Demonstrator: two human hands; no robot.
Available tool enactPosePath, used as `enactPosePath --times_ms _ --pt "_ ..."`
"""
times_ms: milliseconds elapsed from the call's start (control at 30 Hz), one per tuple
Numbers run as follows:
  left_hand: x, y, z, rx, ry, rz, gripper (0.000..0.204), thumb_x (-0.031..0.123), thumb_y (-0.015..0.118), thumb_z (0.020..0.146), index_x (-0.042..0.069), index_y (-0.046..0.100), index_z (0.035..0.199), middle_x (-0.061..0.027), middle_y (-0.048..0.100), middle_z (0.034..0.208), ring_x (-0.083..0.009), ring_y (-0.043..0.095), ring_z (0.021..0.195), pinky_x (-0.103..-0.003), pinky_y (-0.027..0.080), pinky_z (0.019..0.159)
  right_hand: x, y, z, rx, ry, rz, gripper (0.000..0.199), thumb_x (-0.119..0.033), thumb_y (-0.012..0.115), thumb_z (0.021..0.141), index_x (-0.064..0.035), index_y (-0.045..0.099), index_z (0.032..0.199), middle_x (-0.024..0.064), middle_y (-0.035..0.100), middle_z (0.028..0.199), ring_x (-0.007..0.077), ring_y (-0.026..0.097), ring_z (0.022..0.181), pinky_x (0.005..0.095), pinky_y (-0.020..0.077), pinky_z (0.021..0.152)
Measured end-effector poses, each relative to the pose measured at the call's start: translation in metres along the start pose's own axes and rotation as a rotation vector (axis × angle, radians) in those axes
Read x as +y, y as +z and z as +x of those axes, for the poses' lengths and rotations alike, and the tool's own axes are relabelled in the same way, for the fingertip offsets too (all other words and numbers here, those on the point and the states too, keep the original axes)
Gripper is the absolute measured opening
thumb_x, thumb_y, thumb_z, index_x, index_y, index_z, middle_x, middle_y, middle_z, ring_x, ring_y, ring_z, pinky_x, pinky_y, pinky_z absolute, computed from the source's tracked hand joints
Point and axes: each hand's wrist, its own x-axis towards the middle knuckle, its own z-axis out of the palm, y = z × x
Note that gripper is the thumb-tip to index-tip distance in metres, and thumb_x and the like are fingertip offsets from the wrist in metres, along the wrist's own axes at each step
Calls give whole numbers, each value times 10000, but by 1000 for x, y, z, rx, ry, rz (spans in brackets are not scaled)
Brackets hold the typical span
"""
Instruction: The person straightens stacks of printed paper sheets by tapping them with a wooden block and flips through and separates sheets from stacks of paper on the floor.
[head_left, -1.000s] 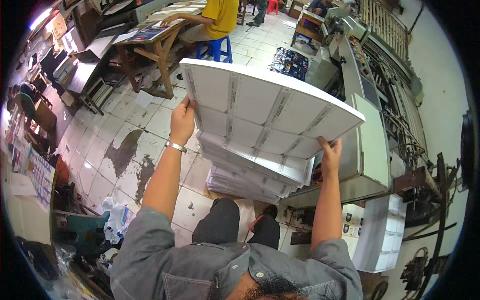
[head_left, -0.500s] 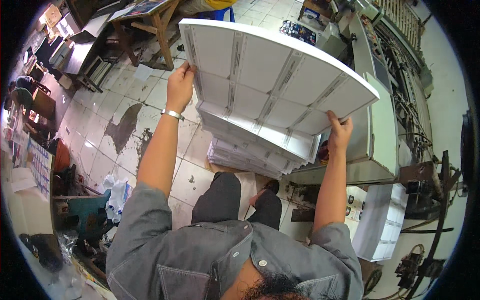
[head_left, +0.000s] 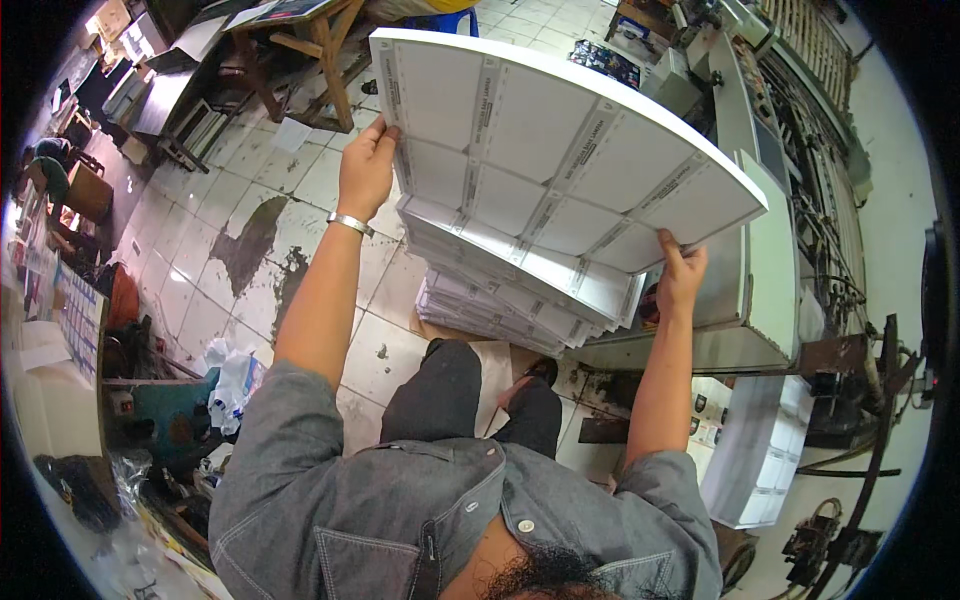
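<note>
I hold a thick batch of large white printed sheets (head_left: 550, 150) raised in front of me, tilted with its face up. My left hand (head_left: 367, 168) grips its left edge; a metal bracelet circles that wrist. My right hand (head_left: 681, 276) grips the lower right edge from beneath. Below the lifted batch lies a tall pile of the same printed sheets (head_left: 500, 290) on the floor, in front of my knees.
A large grey printing machine (head_left: 760, 200) runs along the right side. Another white stack of sheets (head_left: 765, 460) sits low on the right. A wooden table (head_left: 310, 40) and desks stand at the far left on the tiled floor (head_left: 250, 240). Bags and clutter lie at lower left.
Both hands have carried the batch of sheets higher and closer to the camera, so it fills more of the view. My grip on its two edges is unchanged.
</note>
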Motion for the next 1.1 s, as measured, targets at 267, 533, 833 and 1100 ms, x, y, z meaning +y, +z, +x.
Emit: enactPosePath --times_ms 267,533,833,1100 --pt "19 -8 -2 38 -14 -10 359 126 518 909 -88 499 1197 -138 627 1085 -170 584 974 -282 432 879 -5 11 -1 64 -34 -45 343 -50 703 780 8 553 1083 60 605 1015 164 550 934 288 410 853" --pt "38 -50 -10 -83 -9 -180 340 156 549 914 -74 519 1163 -65 619 1022 -100 562 910 -241 438 823 -66 12 -19 30 102 -168 318 -61 683 794 24 559 1074 95 620 1018 172 584 911 296 442 832" --pt "-33 -48 -9 -275 -471 -49 336 232 615 866 -64 625 1024 -61 658 850 -96 591 667 -247 471 596 -26 17 -25 -94 499 -235 371 -108 694 788 76 547 1075 145 634 991 196 611 836 310 479 764" --pt "-94 -40 -9 -342 -520 185 418 341 636 782 -7 678 1010 -144 686 910 -193 646 801 -287 483 713 26 15 -17 -130 606 -275 361 -109 705 776 70 559 1054 154 636 976 212 615 835 330 481 768"
